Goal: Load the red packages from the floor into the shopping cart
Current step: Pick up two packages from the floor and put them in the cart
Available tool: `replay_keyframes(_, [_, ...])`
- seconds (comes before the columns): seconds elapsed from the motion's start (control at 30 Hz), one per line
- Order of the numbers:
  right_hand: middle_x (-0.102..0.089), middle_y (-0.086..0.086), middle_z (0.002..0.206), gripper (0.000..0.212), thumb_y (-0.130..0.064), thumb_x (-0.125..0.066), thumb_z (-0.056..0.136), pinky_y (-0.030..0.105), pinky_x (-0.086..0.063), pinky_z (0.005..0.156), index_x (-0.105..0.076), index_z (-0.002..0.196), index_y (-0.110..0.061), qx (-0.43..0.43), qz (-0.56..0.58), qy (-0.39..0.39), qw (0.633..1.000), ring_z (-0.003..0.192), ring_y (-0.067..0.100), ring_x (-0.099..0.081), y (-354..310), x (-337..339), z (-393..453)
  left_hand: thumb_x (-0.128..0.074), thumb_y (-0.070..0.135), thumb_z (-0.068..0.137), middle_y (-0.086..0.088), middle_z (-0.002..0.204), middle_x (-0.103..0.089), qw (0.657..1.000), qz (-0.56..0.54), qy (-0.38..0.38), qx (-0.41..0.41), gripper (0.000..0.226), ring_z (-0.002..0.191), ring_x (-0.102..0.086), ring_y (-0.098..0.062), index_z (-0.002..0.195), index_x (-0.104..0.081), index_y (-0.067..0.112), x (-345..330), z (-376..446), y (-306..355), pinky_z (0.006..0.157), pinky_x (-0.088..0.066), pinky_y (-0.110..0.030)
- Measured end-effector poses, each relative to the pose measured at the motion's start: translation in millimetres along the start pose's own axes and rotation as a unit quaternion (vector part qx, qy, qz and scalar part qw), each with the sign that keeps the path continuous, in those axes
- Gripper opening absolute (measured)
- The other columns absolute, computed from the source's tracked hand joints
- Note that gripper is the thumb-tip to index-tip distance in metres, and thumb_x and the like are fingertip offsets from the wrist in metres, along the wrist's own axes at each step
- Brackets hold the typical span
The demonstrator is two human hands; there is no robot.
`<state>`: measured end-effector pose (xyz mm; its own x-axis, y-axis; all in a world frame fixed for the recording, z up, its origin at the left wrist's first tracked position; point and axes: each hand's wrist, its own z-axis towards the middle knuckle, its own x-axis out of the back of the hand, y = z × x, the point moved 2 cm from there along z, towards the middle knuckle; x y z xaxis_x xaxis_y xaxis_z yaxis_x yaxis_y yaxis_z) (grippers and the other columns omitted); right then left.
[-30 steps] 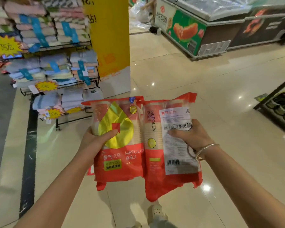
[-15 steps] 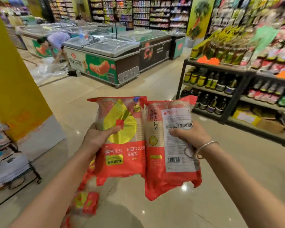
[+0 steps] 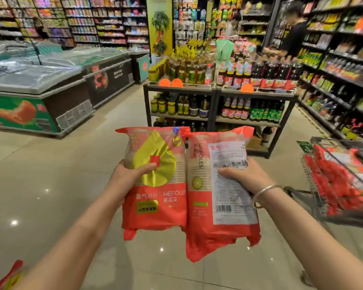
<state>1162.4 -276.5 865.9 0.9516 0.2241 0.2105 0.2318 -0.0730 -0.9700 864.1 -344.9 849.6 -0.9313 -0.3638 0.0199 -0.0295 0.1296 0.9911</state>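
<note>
Hands hold two red packages side by side in mid-air over the tiled floor (image 3: 50, 185), upright, edges touching at the centre. Left hand (image 3: 127, 174) grips the left package (image 3: 155, 195) at its left edge, thumb lying across the yellow drop-shaped print on the front, fingers hidden behind. Right hand (image 3: 242, 174) grips the right package (image 3: 205, 227) at its right edge, thumb pressed on the white printed label, fingers hidden behind; a silver bracelet (image 3: 264, 192) sits on that wrist. Left package shows its front, right package its back with a barcode low on the label. Both packages have clear upper windows and loose red plastic hanging below.

Shopping cart (image 3: 314, 181), wire-sided, stands to the right, near, partly cut off by the frame edge. More red packages (image 3: 331, 176) are piled inside it. Held packages are apart from the cart, left of it.

Another bit of red packaging (image 3: 13, 271) lies on the floor at near left, mostly out of frame.

Far centre: a dark shelf unit (image 3: 214, 91) stocked with bottles (image 3: 260, 74) on several levels. Far left: chest freezers (image 3: 40, 84) with glass tops. Far right: tall stocked shelves, with a person in a dark top (image 3: 293, 38) standing beside them.
</note>
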Motion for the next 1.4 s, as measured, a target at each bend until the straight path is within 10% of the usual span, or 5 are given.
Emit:
replay_keyframes(0.37, [-0.075, 0.005, 0.1, 0.057, -0.018, -0.088, 0.066, 0.028, -0.059, 0.065, -0.062, 0.116, -0.007, -0.045, 0.053, 0.146, 0.987, 0.083, 0.017, -0.075, 29, 112, 126, -0.091, 0.059, 0.017, -0.006, 0.093, -0.078, 0.984, 0.041, -0.174, 0.014, 0.105, 0.078, -0.075, -0.026, 0.112, -0.063, 0.022, -157, 183, 27, 0.068, -0.059, -0.039])
replay_keyframes(0.63, [-0.077, 0.004, 0.097, 0.062, -0.024, -0.092, 0.056, 0.047, -0.058, 0.086, -0.067, 0.11, -0.01, -0.064, 0.089, 0.254, 0.961, 0.087, 0.021, -0.075, 29, 172, 216, -0.085, 0.048, 0.04, -0.006, 0.096, -0.077, 0.955, 0.062, -0.291, -0.002, 0.081, 0.084, -0.075, -0.028, 0.114, -0.064, 0.024, -262, 321, 64, 0.076, -0.059, -0.044])
replay_keyframes(1.1, [-0.076, -0.002, 0.085, 0.027, -0.004, -0.079, 0.076, 0.014, -0.053, 0.051, -0.069, 0.099, -0.012, -0.076, 0.112, 0.39, 0.911, 0.065, 0.004, -0.072, 57, 351, 333, -0.086, 0.043, 0.044, -0.003, 0.092, -0.078, 0.904, 0.077, -0.421, -0.011, 0.067, 0.084, -0.074, -0.027, 0.106, -0.069, 0.023, -535, 468, 77, 0.081, -0.058, -0.045])
replay_keyframes(1.4, [-0.076, 0.002, 0.096, 0.027, -0.005, -0.078, 0.078, 0.017, -0.057, 0.066, -0.07, 0.103, -0.013, -0.115, 0.087, 0.418, 0.897, 0.078, 0.009, -0.073, 82, 479, 426, -0.087, 0.026, 0.061, -0.003, 0.086, -0.078, 0.882, 0.075, -0.465, 0.016, 0.047, 0.073, -0.075, -0.022, 0.102, -0.067, 0.018, -704, 550, 80, 0.069, -0.056, -0.036])
